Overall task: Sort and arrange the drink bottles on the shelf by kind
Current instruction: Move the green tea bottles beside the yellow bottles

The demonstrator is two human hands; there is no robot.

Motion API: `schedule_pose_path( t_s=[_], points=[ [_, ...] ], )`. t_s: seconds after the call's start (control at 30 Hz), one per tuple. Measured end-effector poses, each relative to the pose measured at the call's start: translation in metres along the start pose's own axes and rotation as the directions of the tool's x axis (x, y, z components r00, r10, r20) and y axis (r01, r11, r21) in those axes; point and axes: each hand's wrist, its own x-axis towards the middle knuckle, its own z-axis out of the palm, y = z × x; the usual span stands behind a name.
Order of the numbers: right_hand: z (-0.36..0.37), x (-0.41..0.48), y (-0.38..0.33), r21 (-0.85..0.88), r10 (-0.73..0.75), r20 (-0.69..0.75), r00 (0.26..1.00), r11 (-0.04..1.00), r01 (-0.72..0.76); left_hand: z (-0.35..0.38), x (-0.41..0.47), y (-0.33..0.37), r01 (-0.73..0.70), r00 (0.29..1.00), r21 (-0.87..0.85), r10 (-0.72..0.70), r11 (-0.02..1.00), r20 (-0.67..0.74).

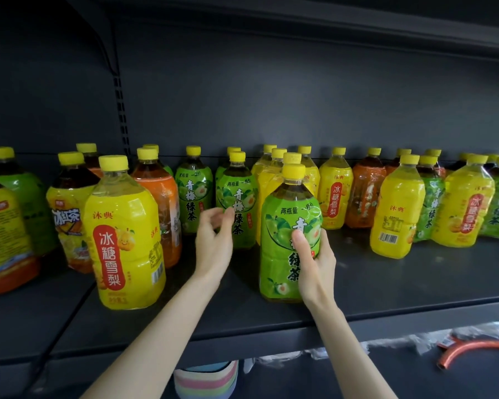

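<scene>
A dark shelf (401, 289) carries many yellow-capped drink bottles with green, yellow and orange labels, mixed together. My right hand (314, 263) grips a green-label tea bottle (283, 226) standing near the front edge. My left hand (213, 240) hovers with loosely curled fingers, its fingertips at the label of another green-label bottle (238, 203) further back; it holds nothing. A big yellow-label pear drink bottle (124, 226) stands front left.
Orange-label bottles (162, 203) and an iced-tea bottle (69, 214) stand at the left. More yellow (395, 208) and green bottles crowd the right. Below the shelf lie a pastel striped stack (206, 381) and an orange curved tube (470, 351).
</scene>
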Motion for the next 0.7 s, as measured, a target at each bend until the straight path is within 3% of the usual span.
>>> schedule_pose_path(
  t_s=[0.2, 0.37, 0.47, 0.7],
  points=[
    [0.009, -0.005, 0.001, 0.02, 0.026, 0.096, 0.995, 0.999, -0.028, 0.015, -0.045, 0.016, -0.068, 0.981, -0.119, 0.088, 0.991, 0.173],
    [0.03, -0.008, -0.001, -0.081, 0.063, 0.187, 0.98, 0.995, -0.049, 0.01, -0.045, 0.011, -0.123, 0.986, -0.137, 0.137, 0.983, 0.096],
    [0.037, -0.004, -0.004, -0.212, 0.04, 0.156, 0.987, 0.977, -0.007, 0.003, -0.038, 0.006, -0.166, 0.985, -0.09, 0.17, 0.982, 0.041],
    [0.009, 0.023, 0.002, -0.305, -0.067, -0.025, 0.997, 0.951, 0.057, 0.005, -0.02, 0.0, -0.098, 0.993, -0.106, 0.105, 0.99, 0.058]
  ],
)
